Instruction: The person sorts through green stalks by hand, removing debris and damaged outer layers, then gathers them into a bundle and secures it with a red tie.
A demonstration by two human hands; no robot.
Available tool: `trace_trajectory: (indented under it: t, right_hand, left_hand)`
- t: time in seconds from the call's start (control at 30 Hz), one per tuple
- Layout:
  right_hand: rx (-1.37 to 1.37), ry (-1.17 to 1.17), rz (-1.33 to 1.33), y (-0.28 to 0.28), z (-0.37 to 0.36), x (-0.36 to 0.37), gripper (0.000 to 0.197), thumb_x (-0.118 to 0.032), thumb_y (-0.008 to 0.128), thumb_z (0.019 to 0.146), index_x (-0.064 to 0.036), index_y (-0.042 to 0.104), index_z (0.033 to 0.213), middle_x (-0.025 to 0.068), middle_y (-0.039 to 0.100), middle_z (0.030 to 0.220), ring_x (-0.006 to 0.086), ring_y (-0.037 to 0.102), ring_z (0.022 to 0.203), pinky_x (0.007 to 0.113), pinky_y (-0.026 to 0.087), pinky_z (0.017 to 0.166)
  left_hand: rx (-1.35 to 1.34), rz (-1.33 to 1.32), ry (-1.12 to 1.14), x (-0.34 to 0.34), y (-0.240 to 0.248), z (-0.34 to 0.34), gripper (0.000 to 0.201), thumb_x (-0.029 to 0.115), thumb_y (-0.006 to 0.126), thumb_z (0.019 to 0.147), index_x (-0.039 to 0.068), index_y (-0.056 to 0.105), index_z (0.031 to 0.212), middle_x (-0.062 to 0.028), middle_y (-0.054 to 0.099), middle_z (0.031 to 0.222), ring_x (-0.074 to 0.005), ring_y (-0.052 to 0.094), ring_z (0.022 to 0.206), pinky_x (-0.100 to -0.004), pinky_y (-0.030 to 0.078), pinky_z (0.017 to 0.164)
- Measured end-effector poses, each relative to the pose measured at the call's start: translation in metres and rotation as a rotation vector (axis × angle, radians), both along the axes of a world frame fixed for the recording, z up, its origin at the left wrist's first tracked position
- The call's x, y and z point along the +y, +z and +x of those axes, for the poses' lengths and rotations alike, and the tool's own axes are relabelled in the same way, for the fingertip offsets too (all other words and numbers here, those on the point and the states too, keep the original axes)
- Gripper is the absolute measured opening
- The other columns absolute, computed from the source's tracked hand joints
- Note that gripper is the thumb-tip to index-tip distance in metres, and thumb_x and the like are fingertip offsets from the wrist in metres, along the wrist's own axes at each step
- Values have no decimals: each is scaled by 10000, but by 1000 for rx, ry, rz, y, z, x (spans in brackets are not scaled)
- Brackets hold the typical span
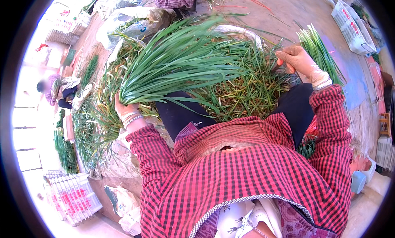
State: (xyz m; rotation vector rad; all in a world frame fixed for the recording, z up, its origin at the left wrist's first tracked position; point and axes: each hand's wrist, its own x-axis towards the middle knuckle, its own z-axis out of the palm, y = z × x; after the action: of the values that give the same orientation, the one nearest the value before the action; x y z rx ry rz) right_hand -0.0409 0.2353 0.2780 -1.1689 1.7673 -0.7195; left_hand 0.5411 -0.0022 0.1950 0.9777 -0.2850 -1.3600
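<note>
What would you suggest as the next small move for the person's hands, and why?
I would probably bring the right hand to the bundle of long green leaves and gather its strays: the left hand grips one end, some leaves droop apart over the dark trouser leg, and the right hand is away from the bundle.

Fanned bunch of long green leaves (177, 69)
Narrow and glossy, it is gathered at one end in the left hand (124, 110) and spreads loosely up and to the right, its uppermost tips blurred.
</note>
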Motion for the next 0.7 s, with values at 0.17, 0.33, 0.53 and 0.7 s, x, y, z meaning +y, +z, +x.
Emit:
trace_trajectory:
  t: [0.17,0.33,0.53,0.7]
  right_hand:
    - [12,113,-292,-14,15,-1,450,-423,622,936,15,668,1031,60,688,853,101,625,829,234,487,790]
    - [-186,127,-149,21,24,-7,345,-324,611,955,-15,683,1090,43,704,925,137,649,874,286,508,833]
    - [404,533,159,-59,75,-31,370,-262,597,913,-27,645,1195,140,691,1100,235,652,1012,347,482,939]
    - [447,439,100,-153,130,-49,397,-263,610,909,-54,622,1246,132,665,1176,250,628,1085,354,465,977]
  left_hand:
    - [11,-37,11,-5,-29,14,412,325,456,970,72,605,1259,-137,623,1275,-321,558,1198,-508,409,1045]
    - [-28,-44,-23,-10,-26,25,416,338,386,1002,92,599,1262,-117,620,1283,-308,559,1198,-507,395,1052]
    - [-151,-151,-66,9,9,0,349,273,403,1014,62,622,1186,-133,642,1229,-296,597,1132,-478,460,993]
    - [-45,-263,-87,62,70,-32,241,190,535,971,17,638,1103,-163,675,1119,-277,643,1033,-446,543,902]
